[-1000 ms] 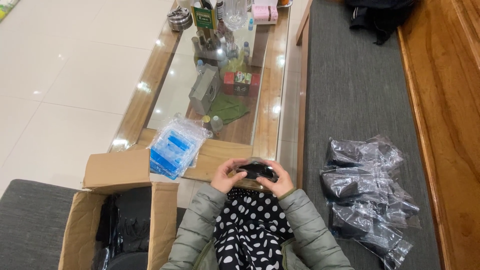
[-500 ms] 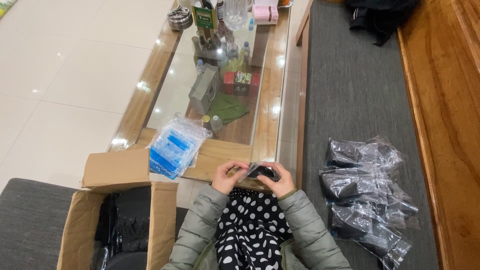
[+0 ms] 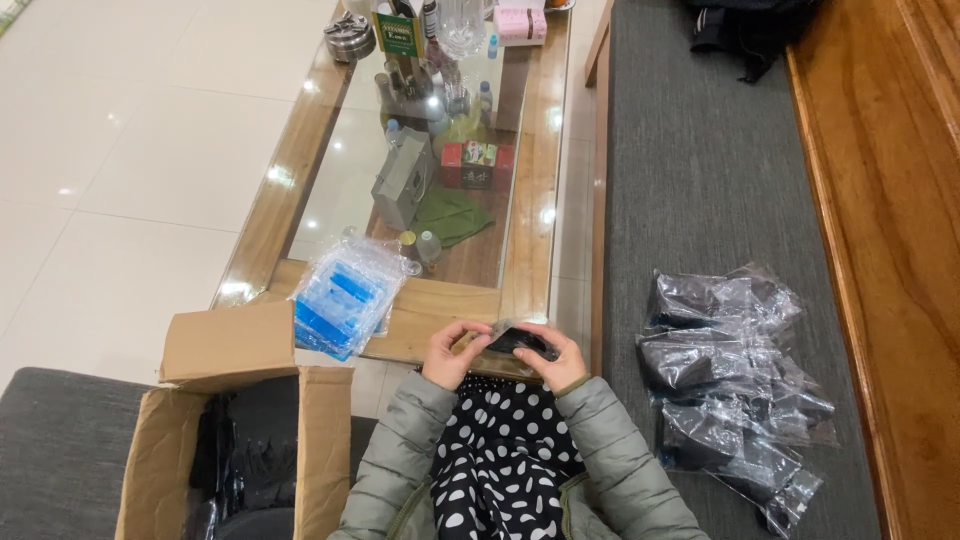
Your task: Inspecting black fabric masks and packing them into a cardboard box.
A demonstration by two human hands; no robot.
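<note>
Both of my hands meet just above my lap, at the near edge of the glass-topped table. My left hand and my right hand together grip a small black item that sits in or against a clear plastic bag. The item is partly hidden by my fingers, so I cannot tell its exact kind. I wear a grey-green padded jacket over a black garment with white dots.
An open cardboard box with black items inside stands at my left. A clear bag of blue packets lies on the table corner. Several bagged black items are piled on the grey cushion at my right. Bottles, boxes and glassware crowd the table's far end.
My hands have shifted slightly while working the black item; the clear plastic now shows more at its upper edge. Nothing else has moved.
</note>
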